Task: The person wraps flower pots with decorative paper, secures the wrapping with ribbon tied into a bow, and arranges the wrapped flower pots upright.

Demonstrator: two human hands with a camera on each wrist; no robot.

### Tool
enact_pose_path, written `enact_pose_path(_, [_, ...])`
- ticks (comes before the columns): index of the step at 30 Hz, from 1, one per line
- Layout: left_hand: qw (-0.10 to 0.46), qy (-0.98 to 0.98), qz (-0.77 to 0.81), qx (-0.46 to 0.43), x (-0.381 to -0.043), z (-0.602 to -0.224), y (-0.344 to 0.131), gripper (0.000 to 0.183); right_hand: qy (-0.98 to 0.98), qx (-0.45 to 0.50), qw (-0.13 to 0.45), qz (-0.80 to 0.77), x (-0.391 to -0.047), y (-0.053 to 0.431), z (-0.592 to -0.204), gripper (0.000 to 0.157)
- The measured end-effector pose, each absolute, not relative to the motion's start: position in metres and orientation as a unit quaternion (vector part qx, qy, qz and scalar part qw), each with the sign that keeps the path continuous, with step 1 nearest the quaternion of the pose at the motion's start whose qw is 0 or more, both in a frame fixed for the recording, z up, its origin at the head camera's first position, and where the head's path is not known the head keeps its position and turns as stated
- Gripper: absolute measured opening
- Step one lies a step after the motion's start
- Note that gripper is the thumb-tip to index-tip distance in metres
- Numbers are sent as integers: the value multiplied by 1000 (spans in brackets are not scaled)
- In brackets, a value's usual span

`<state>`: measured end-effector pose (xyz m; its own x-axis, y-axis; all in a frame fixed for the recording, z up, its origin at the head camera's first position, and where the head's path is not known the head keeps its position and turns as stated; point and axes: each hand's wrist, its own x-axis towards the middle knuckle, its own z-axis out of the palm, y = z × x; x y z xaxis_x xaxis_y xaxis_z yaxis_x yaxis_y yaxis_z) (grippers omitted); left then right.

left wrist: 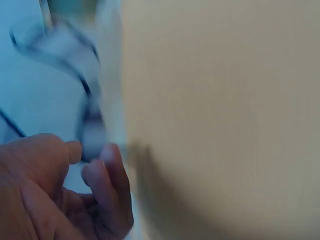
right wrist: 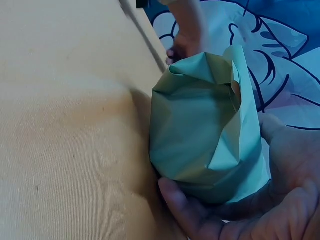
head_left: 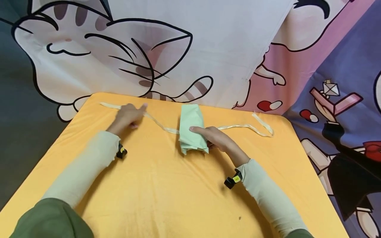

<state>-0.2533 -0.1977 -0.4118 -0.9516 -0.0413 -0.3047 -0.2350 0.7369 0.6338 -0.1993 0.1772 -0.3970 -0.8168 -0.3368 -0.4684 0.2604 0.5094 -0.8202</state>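
A package wrapped in light green paper (head_left: 190, 122) lies near the table's far side, its folded paper end (right wrist: 195, 130) facing the right wrist view. My right hand (head_left: 218, 137) holds it from the right, thumb on top and fingers along the side and low edge. A pale yellow ribbon (head_left: 160, 125) runs beneath the package and out both sides. Over the ribbon's left part is my left hand (head_left: 129, 115), index finger stretched out and the other fingers bent. No ribbon shows between its thumb and fingers in the left wrist view, which is blurred.
The ribbon's right tail bends back on itself on the yellow table cover (head_left: 143, 191). Behind the table hangs a cartoon-printed cloth (head_left: 226, 43), with a purple printed part at the right. The table's left edge drops to a dark floor (head_left: 18, 148).
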Motion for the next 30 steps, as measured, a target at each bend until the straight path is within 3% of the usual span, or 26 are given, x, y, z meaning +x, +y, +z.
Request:
enact_pose_path(6, [158, 900, 392, -106, -254, -420, -241, 36, 823, -15, 274, -497, -198, 171, -401, 54])
enact_pose_path(14, [181, 873, 439, -115, -242, -409, -260, 35, 831, -12, 257, -494, -200, 170, -400, 52])
enact_pose_path(21, [161, 865, 462, -114, -225, -399, -288, 31, 838, -17, 257, -482, -200, 170, -398, 55])
enact_pose_path(25, [110, 879, 449, -112, -220, -396, -292, 43, 838, -17, 262, -477, -200, 170, -397, 55])
enact_pose_path(30, [-36, 912, 401, -73, -227, -397, -261, 40, 836, -10, 269, -477, -200, 170, -397, 55])
